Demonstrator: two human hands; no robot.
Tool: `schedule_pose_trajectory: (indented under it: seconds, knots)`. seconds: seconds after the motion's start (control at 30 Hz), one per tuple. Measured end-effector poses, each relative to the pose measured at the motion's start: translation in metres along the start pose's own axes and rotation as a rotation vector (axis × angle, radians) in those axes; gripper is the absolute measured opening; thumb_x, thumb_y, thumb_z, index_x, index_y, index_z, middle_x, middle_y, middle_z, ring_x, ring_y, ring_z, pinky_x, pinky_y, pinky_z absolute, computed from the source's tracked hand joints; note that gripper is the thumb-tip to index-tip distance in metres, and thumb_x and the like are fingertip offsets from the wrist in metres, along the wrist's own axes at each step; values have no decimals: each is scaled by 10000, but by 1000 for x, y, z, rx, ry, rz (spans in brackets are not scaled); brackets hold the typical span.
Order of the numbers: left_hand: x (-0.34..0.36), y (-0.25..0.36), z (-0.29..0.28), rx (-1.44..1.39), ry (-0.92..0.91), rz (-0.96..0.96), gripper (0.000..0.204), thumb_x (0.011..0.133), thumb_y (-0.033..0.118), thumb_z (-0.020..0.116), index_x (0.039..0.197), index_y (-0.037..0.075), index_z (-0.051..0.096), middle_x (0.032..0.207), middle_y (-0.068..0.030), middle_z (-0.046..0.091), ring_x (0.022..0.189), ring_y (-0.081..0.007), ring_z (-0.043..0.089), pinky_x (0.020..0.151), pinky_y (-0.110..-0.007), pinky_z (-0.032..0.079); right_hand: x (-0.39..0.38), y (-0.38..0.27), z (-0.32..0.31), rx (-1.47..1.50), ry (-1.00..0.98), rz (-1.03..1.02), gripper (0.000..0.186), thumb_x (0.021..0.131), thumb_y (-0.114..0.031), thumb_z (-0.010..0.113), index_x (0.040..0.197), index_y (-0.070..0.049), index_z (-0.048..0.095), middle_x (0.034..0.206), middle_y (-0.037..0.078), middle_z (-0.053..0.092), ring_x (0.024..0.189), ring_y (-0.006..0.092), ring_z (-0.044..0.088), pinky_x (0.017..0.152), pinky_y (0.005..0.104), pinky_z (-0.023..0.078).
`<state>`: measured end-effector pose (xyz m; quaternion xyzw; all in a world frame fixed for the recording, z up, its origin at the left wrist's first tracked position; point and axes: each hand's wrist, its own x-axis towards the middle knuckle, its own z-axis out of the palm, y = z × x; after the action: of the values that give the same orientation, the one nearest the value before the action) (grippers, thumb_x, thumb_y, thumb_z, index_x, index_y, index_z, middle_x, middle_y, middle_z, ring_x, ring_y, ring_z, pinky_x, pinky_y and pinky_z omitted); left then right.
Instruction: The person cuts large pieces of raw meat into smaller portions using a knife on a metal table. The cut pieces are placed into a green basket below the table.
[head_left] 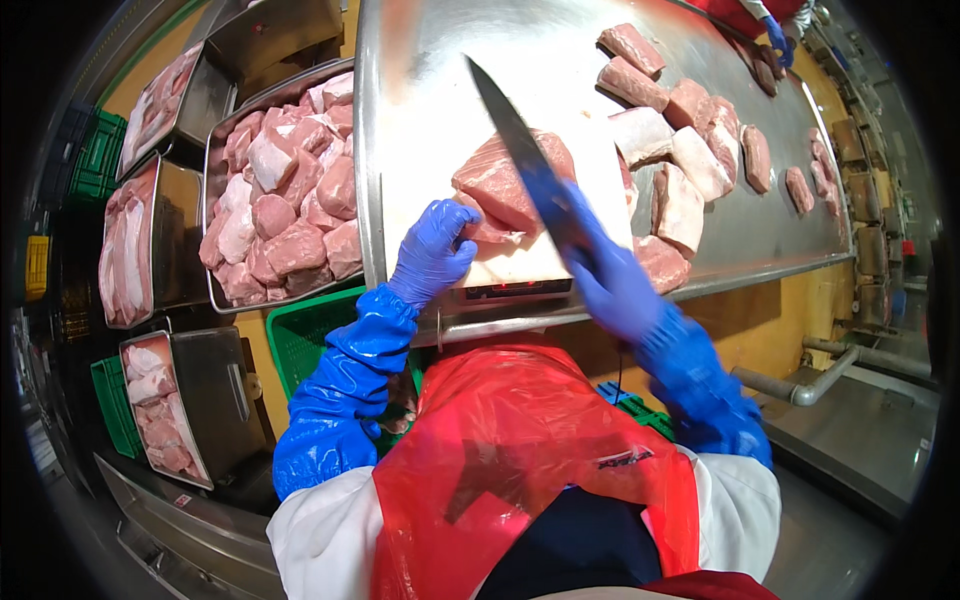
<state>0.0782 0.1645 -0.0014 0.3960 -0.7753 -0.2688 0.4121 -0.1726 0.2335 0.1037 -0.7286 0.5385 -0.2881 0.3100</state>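
A large pink slab of raw meat [500,180] lies on a white cutting board [600,180] atop the steel table [430,90]. My left hand [432,250], in a blue glove, presses on the slab's near left end. My right hand [605,275], also blue-gloved, grips a long knife [510,125] whose blade points up and left across the meat. A red plastic apron [520,450] covers my front.
Several cut meat chunks [680,150] lie on the table to the right. A steel tray [215,215] full of meat pieces stands left, with more trays [130,250] and green crates [305,340] beyond. Another person's blue-gloved hand [778,35] works at the far right.
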Motion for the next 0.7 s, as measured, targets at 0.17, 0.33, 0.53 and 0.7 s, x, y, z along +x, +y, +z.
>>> schedule_pose_trajectory:
  seconds: [0.17,0.33,0.53,0.7]
  knots:
    - [5,-17,-15,93,-24,119,242,713,-44,640,925,55,580,835,-121,558,753,-301,590,673,-378,496,32,-5,34,-260,-298,270,776,945,-59,496,1617,-219,141,883,280,669,803,479,651,727,550,505]
    - [10,-39,-23,14,10,-61,249,749,-26,624,982,52,593,917,-139,564,833,-299,606,714,-369,519,-61,-25,-32,-449,-505,310,768,944,-40,508,1611,-246,189,855,276,671,733,448,663,661,538,509]
    - [25,4,-15,98,-31,178,404,762,80,697,1155,86,606,1214,-173,525,1097,-378,543,942,-451,506,-26,-47,-37,195,-76,394,735,965,-32,501,1625,-131,194,883,49,622,707,133,555,710,309,519]
    - [6,-25,1,251,-81,173,235,718,92,708,927,58,607,914,-136,560,964,-380,525,866,-483,474,116,-26,46,346,-94,436,781,916,-124,475,1616,-64,132,897,208,673,656,231,662,600,381,558]
